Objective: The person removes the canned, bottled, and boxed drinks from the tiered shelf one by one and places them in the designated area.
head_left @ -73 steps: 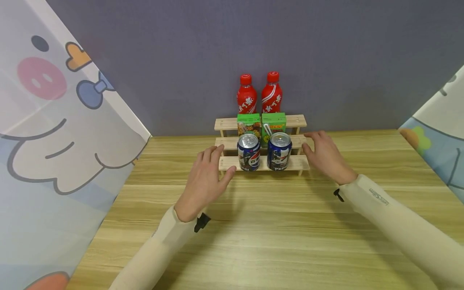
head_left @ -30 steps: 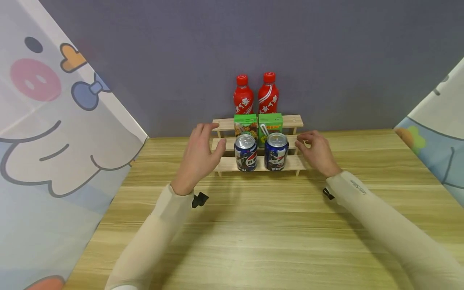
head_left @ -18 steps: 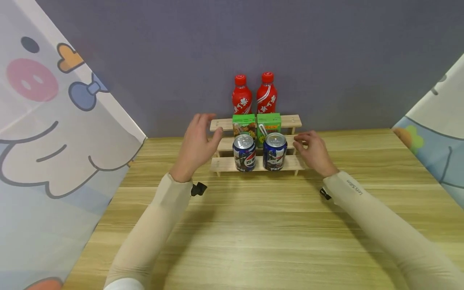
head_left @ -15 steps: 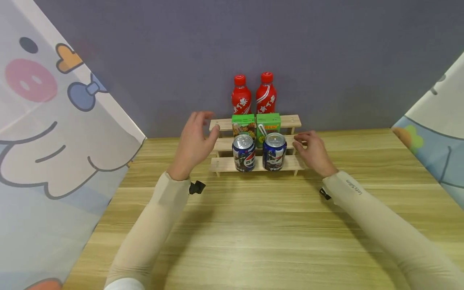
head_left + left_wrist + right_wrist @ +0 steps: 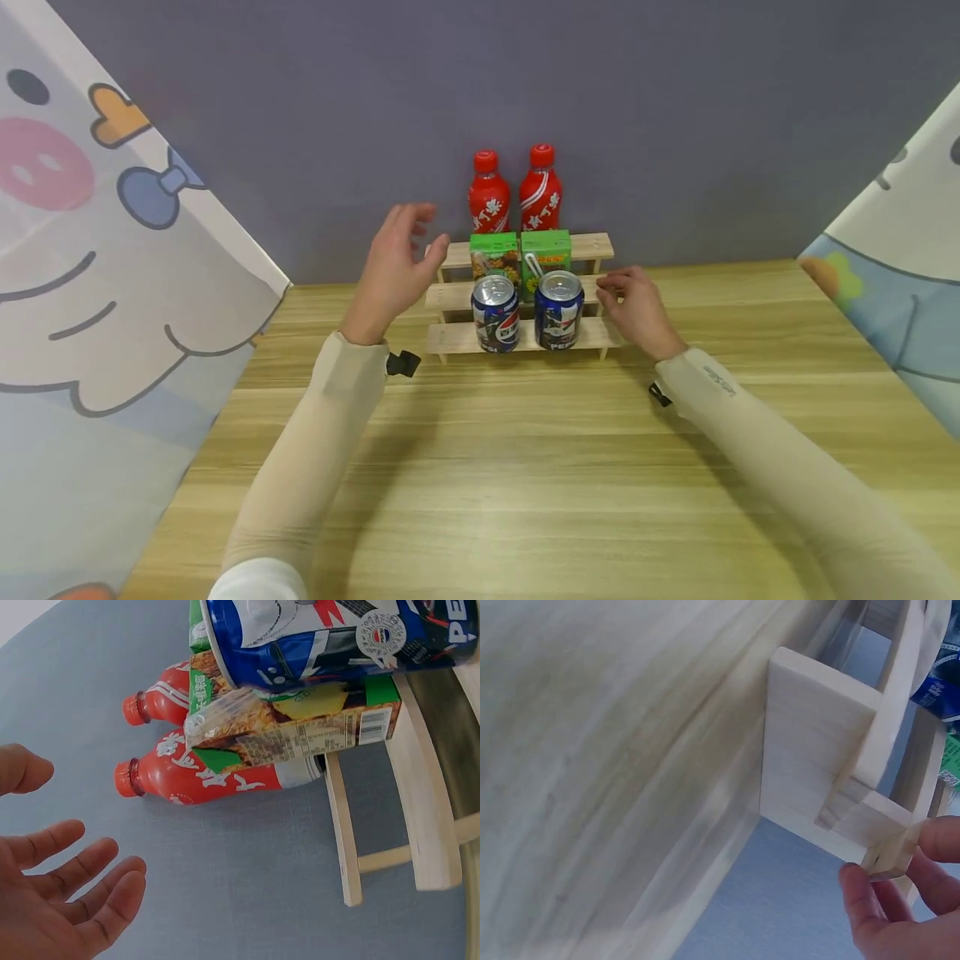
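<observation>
A small three-tier wooden display rack [image 5: 450, 337] stands on the table against the back wall. My right hand [image 5: 637, 308] pinches the right end of its middle step; in the right wrist view, the thumb and fingers [image 5: 859, 900] close about the slat's end. My left hand [image 5: 393, 271] is raised beside the rack's upper left end, fingers loosely bent and holding nothing. Two blue Pepsi cans [image 5: 496, 315] stand on the front step. Two green-topped juice cartons [image 5: 546, 250] sit on the middle one, and two red bottles [image 5: 489, 200] at the top.
A grey wall [image 5: 675, 125] rises right behind the rack. Printed cartoon panels [image 5: 150, 317] flank the wood-grain table [image 5: 510, 467] on the left and right.
My left hand has gone from the front left of the rack up and back toward the top tier. The right hand's fingers have closed on the middle step's end. The head view has shifted slightly.
</observation>
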Tool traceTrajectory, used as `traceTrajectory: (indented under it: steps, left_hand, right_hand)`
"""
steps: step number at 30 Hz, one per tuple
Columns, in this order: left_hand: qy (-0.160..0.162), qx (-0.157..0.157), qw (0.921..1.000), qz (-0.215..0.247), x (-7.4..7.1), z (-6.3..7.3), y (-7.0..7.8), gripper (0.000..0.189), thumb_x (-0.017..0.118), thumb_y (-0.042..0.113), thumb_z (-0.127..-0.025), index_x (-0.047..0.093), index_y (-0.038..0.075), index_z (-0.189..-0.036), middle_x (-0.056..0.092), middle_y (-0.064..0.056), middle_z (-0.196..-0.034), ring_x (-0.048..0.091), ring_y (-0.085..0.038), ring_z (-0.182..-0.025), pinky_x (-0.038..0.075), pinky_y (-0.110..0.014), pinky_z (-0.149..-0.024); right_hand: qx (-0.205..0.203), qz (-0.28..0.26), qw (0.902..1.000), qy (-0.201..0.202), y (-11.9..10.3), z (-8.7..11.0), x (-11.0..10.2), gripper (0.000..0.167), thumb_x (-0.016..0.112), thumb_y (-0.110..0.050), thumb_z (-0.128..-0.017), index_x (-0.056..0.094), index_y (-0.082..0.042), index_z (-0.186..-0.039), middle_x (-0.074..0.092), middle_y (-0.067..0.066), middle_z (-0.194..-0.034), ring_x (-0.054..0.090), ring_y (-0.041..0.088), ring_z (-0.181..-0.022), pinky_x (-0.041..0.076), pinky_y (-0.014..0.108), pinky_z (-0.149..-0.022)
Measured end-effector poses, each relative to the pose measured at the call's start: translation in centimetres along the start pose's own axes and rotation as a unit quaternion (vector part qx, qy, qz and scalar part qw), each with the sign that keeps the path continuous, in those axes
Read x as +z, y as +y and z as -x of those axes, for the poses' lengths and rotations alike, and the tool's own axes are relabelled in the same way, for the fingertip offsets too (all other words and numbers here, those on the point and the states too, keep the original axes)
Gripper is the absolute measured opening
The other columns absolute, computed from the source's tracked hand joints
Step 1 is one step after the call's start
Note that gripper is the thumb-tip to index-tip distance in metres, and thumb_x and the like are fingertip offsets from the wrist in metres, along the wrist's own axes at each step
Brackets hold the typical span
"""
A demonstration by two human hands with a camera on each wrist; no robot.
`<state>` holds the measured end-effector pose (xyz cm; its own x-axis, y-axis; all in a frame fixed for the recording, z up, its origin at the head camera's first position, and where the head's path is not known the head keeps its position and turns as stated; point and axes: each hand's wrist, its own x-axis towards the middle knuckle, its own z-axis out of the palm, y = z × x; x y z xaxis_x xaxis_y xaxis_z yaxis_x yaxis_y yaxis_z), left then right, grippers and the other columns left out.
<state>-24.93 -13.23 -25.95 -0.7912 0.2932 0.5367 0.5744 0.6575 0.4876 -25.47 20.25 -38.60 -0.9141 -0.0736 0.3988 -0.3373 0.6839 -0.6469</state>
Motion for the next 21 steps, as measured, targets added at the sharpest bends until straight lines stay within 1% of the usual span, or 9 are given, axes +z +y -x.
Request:
traceTrajectory:
  steps: [3, 7, 11, 15, 18, 21]
  left_hand:
    - [-0.004, -0.006, 1.0, -0.001, 0.1, -0.4, 0.1, 0.041, 0.057, 0.027, -0.094, 0.05, 0.006, -0.129, 0.05, -0.006, -0.123, 0.05, -0.021, -0.104, 0.044, -0.032, -0.086]
    - [-0.007, 0.0, 1.0, 0.002, 0.1, -1.2, -0.1, 0.04, 0.058, 0.024, -0.093, 0.051, 0.004, -0.128, 0.051, -0.007, -0.122, 0.05, -0.022, -0.103, 0.045, -0.034, -0.086]
    - [-0.013, 0.006, 0.9999, 0.006, 0.0, -2.2, -0.5, 0.04, 0.059, 0.023, -0.093, 0.051, 0.003, -0.128, 0.051, -0.009, -0.12, 0.051, -0.022, -0.101, 0.045, -0.036, -0.086]
    - [-0.022, 0.013, 0.9996, 0.01, 0.0, -2.7, -1.2, 0.042, 0.059, 0.022, -0.093, 0.05, 0.003, -0.129, 0.051, -0.01, -0.119, 0.051, -0.024, -0.102, 0.045, -0.038, -0.086]
    - [-0.024, 0.031, 0.9992, 0.01, 0.1, -3.0, -1.5, 0.043, 0.061, 0.022, -0.093, 0.05, 0.003, -0.13, 0.052, -0.011, -0.118, 0.052, -0.026, -0.102, 0.045, -0.039, -0.086]
    - [-0.025, 0.055, 0.9982, 0.005, 0.2, -3.3, -1.6, 0.044, 0.062, 0.022, -0.092, 0.051, 0.006, -0.131, 0.052, -0.009, -0.119, 0.051, -0.025, -0.103, 0.045, -0.036, -0.086]
  right_hand:
    - [0.0, 0.006, 1.0, -0.002, -0.3, -0.2, 0.1, 0.022, 0.06, 0.0, -0.091, 0.063, 0.013, -0.108, 0.049, 0.026, -0.112, 0.051, 0.039, -0.102, 0.045, 0.048, -0.085]
    - [0.006, 0.014, 0.9999, -0.003, -0.4, -0.3, 0.1, 0.021, 0.06, 0.0, -0.09, 0.064, 0.012, -0.107, 0.05, 0.025, -0.112, 0.049, 0.039, -0.104, 0.042, 0.049, -0.086]
    - [0.006, 0.017, 0.9998, -0.001, -0.4, -0.2, -0.1, 0.021, 0.061, 0.001, -0.09, 0.065, 0.012, -0.107, 0.05, 0.025, -0.111, 0.05, 0.04, -0.103, 0.043, 0.049, -0.086]
    - [0.013, 0.017, 0.9997, -0.007, -0.4, -0.2, -0.2, 0.021, 0.061, 0.0, -0.09, 0.064, 0.012, -0.107, 0.05, 0.024, -0.111, 0.051, 0.04, -0.103, 0.043, 0.049, -0.086]
    - [0.02, 0.015, 0.9996, -0.012, -0.5, -0.1, -0.3, 0.022, 0.061, 0.0, -0.09, 0.064, 0.012, -0.108, 0.05, 0.024, -0.111, 0.051, 0.04, -0.103, 0.044, 0.049, -0.087]
    - [0.018, 0.014, 0.9997, -0.012, -0.6, -0.2, -0.3, 0.022, 0.061, 0.0, -0.09, 0.064, 0.012, -0.108, 0.051, 0.025, -0.111, 0.052, 0.04, -0.102, 0.044, 0.048, -0.086]
